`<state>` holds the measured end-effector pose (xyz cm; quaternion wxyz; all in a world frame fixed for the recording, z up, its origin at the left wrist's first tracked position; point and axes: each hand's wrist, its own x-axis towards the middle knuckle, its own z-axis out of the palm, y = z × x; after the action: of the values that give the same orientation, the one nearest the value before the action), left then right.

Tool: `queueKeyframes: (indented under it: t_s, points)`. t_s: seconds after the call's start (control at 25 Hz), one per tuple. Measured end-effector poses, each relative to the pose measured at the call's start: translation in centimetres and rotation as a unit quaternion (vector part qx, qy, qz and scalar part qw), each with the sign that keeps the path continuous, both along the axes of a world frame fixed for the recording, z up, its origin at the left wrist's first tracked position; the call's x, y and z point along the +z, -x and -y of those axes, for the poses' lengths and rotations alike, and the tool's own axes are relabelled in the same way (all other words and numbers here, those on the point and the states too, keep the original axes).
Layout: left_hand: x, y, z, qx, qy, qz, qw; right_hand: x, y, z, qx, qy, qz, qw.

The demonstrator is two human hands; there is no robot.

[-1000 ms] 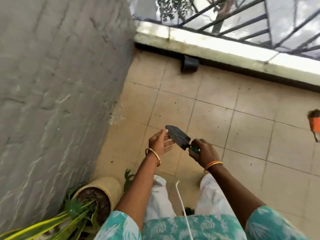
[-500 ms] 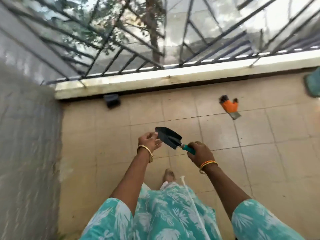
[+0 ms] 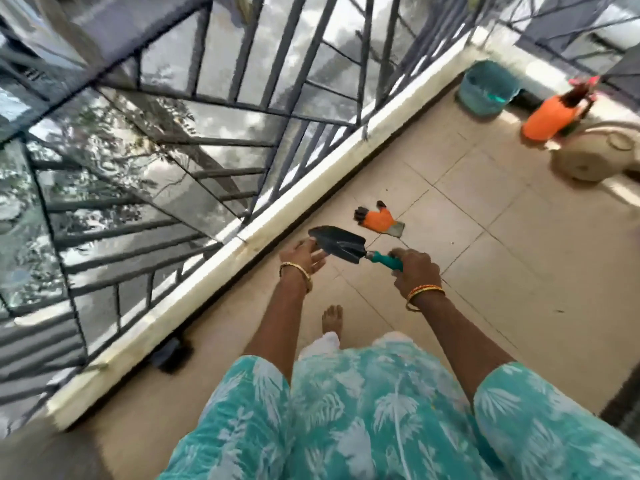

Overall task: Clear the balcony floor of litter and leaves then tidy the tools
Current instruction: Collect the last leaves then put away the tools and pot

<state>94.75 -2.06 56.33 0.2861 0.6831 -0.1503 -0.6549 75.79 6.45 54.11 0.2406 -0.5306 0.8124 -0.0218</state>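
Teal-handled dark trowel; orange glove; beige floor.

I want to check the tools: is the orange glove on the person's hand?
No, the glove lies on the floor tiles beyond the trowel, and both hands are bare.

One trowel, one glove, one bucket, one sprayer.
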Motion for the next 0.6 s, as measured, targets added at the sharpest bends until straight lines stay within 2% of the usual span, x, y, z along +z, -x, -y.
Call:
queueKeyframes:
  t_s: [0.28, 0.6]
  points:
    - [0.5, 15.0, 9.9, -0.101, -0.008, 0.020, 0.995, -1.4, 12.1, 6.1, -0.110, -0.030, 0.024, 0.993]
    - [1.3, 39.4, 17.1, -0.224, -0.037, 0.022, 0.974, -0.3, 36.5, 11.7, -0.135, -0.048, 0.006, 0.990]
